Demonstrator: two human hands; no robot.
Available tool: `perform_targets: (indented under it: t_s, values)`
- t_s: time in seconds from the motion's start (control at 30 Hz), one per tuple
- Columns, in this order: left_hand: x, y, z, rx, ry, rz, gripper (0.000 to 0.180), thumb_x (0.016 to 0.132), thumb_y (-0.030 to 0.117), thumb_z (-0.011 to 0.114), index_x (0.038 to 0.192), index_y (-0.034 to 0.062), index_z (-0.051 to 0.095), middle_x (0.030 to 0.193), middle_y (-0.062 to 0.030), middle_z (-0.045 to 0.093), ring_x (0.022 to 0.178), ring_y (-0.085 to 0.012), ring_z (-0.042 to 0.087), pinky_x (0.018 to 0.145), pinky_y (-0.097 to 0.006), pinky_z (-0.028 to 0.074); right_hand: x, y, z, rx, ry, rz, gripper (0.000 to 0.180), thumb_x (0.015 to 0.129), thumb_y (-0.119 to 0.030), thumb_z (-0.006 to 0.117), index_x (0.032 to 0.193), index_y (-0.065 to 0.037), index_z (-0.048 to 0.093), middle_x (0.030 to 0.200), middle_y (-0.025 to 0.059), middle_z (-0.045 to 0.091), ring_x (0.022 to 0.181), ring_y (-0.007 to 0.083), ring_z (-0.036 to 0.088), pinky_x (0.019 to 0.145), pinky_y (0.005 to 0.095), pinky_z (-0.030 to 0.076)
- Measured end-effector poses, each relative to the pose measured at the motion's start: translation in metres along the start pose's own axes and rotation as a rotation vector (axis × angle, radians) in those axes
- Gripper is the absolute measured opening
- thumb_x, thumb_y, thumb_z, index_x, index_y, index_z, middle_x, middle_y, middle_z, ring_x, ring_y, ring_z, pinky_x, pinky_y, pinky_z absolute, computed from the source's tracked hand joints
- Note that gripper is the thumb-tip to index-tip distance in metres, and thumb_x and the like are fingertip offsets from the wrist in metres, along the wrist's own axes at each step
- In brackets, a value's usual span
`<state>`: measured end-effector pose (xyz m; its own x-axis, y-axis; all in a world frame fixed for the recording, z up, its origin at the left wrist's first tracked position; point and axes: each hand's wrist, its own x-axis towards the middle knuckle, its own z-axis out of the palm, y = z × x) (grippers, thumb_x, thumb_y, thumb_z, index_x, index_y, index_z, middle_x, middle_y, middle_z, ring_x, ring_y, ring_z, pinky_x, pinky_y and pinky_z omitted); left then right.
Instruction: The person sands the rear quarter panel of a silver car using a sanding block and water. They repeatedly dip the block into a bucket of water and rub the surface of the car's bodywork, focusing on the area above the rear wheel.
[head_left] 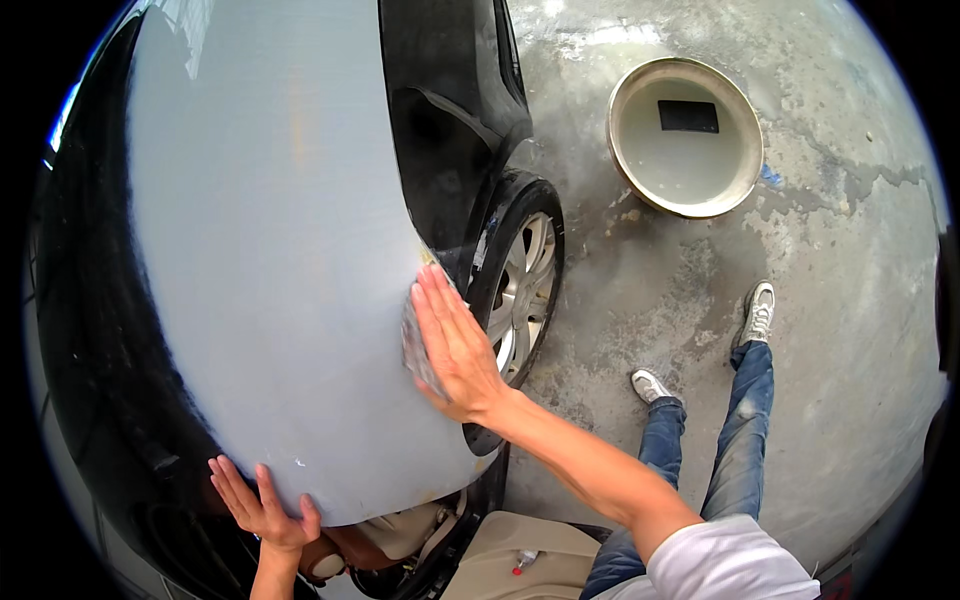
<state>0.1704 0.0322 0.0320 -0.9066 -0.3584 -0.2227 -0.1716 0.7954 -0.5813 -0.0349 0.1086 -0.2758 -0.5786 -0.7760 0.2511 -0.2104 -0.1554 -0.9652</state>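
Observation:
My right hand (455, 345) lies flat along the edge of a smooth matt grey car body panel (270, 220), beside the wheel arch. Pressed between its palm and the panel is a thin, wrinkled grey sheet (412, 335). It is partly covered by the hand, and whether it is cloth or abrasive paper cannot be made out. At the panel's lower left edge my left hand (268, 508) rests with fingers spread and holds nothing. Faint yellowish patches show on the grey surface.
A wheel (525, 285) stands right of the panel. On the concrete floor (840, 400) sits a round tub (620, 155) of cloudy water with a black rectangular sheet (688, 116) in it. Below the panel, the beige interior (500, 550) shows a small red-tipped object (525, 560).

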Motion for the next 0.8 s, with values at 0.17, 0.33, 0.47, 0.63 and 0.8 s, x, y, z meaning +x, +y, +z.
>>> perform_targets:
  t_s: [0.17, 0.33, 0.47, 0.63, 0.8]
  values:
    - [0.002, -0.001, 0.0, 0.012, 0.005, 0.015, 0.08, 0.088, 0.037, 0.053, 0.158, 0.0008, 0.041, 0.157, -0.0436, 0.032, 0.145, -0.0629, 0.033, 0.121, -0.066, 0.024, 0.041, -0.009, -0.005, 0.057, 0.041, -0.009, 0.099, 0.08, -0.017, 0.074, 0.157, 0.016, 0.022, 0.166, 0.0349, 0.02, 0.157, 0.0476, 0.018, 0.128, 0.052, 0.022]
    - [0.0, 0.0, 0.0, 0.011, -0.011, 0.002, 0.08, 0.088, 0.037, 0.054, 0.158, 0.0007, 0.04, 0.157, -0.0438, 0.032, 0.145, -0.0634, 0.033, 0.121, -0.067, 0.024, 0.017, -0.009, 0.0, 0.017, 0.005, 0.034, 0.099, 0.083, -0.021, 0.072, 0.157, 0.016, 0.019, 0.166, 0.0347, 0.02, 0.157, 0.0474, 0.017, 0.129, 0.0521, 0.02]
    - [0.001, -0.001, 0.0, 0.014, -0.008, 0.013, 0.08, 0.088, 0.037, 0.054, 0.158, 0.0007, 0.04, 0.157, -0.044, 0.031, 0.145, -0.0642, 0.032, 0.121, -0.068, 0.024, 0.036, -0.011, -0.006, 0.064, 0.008, 0.032, 0.1, 0.084, -0.025, 0.073, 0.157, 0.016, 0.02, 0.167, 0.0344, 0.018, 0.158, 0.0472, 0.016, 0.128, 0.0516, 0.021]
    - [0.001, 0.0, -0.002, 0.009, -0.022, 0.0, 0.08, 0.089, 0.037, 0.054, 0.158, 0.0013, 0.04, 0.158, -0.0437, 0.03, 0.145, -0.0647, 0.031, 0.12, -0.069, 0.023, 0.003, -0.01, -0.003, 0.01, -0.022, 0.05, 0.103, 0.086, -0.034, 0.072, 0.158, 0.015, 0.018, 0.168, 0.0338, 0.017, 0.158, 0.0479, 0.015, 0.128, 0.0512, 0.02]
    - [0.002, 0.001, 0.0, 0.003, -0.019, 0.008, 0.08, 0.089, 0.037, 0.054, 0.159, 0.0015, 0.039, 0.159, -0.0432, 0.029, 0.146, -0.0642, 0.03, 0.121, -0.068, 0.022, 0.04, -0.009, -0.007, 0.094, 0.021, -0.008, 0.091, 0.093, -0.034, 0.062, 0.157, 0.016, 0.022, 0.167, 0.0344, 0.019, 0.157, 0.048, 0.018, 0.128, 0.0518, 0.021]
